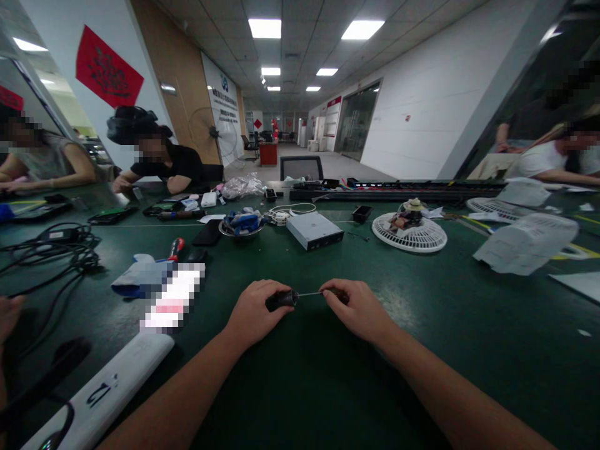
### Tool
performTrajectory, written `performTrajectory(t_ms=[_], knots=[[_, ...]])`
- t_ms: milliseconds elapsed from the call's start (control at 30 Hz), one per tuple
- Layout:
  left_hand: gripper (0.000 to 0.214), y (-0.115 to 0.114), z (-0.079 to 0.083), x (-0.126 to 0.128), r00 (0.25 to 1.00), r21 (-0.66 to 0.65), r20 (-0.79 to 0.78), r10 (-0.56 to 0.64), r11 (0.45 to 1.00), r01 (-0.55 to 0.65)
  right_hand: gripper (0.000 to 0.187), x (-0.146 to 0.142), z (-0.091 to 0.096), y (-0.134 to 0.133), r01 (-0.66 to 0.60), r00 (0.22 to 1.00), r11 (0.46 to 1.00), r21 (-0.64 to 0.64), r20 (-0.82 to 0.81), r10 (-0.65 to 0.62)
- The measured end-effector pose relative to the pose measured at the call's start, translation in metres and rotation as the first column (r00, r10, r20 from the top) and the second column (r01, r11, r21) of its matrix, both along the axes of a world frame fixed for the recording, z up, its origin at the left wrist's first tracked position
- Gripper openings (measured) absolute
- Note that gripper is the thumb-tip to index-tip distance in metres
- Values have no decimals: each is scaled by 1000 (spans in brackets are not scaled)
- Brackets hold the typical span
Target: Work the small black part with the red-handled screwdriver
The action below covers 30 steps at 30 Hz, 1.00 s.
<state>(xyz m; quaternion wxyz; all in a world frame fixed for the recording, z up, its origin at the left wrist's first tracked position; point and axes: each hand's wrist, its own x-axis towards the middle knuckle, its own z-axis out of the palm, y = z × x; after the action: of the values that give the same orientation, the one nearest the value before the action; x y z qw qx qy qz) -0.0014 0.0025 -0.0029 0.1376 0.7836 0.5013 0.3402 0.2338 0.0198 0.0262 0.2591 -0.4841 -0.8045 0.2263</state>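
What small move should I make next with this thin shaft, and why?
Probably loosen your right hand slightly and check the dark piece it pinches, since your fingers hide how the thin shaft meets it. Your left hand is wrapped around the black handle, so it can steady the shaft meanwhile.

The lower centre of the frame shows two hands, a left hand [255,312] and a right hand [359,310], with one black-handled tool [281,300] between them. On the green workbench [422,325] are two round white fan guards [409,240] at right, one silver metal box [315,230] and one steel bowl [229,232] at centre, and one red-handled screwdriver [175,249] left of centre. Three seated people [164,165] appear across the top: two upper left, one upper right.
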Motion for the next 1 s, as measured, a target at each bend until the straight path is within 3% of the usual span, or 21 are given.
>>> performTrajectory(t_ms=[200, 367, 500, 667, 767, 867, 1000], knots=[[31, 0, -1, 0, 1000, 1, 2, 10, 1000, -10, 26, 0, 0, -1, -37, 999, 996, -86, -8, 37], [31, 1, -1, -1, 999, 7, -24, 41, 999, -40, 26, -2, -1, 1, 104, 989, 994, -32, 105, -100], [28, 2, -2, -2, 991, 38, 19, 134, 990, -135, 28, -2, -4, 2, 189, 969, 982, 21, 159, -190], [32, 4, -2, -2, 956, 36, 128, 264, 962, -271, 32, -4, -15, 6, 127, 991, 989, -72, 39, -125], [37, 4, -2, -2, 942, 24, 150, 299, 952, -306, 24, -6, -22, 9, 101, 995, 987, -125, 4, -102], [37, 4, -2, -2, 954, 17, 141, 263, 963, -268, 14, -6, -27, 11, 90, 990, 983, -161, -94, -106], [33, 2, 0, 0, 986, 47, 127, 108, 992, -114, 11, -8, -30, 13, 43, 932, 972, -229, -341, -121]])
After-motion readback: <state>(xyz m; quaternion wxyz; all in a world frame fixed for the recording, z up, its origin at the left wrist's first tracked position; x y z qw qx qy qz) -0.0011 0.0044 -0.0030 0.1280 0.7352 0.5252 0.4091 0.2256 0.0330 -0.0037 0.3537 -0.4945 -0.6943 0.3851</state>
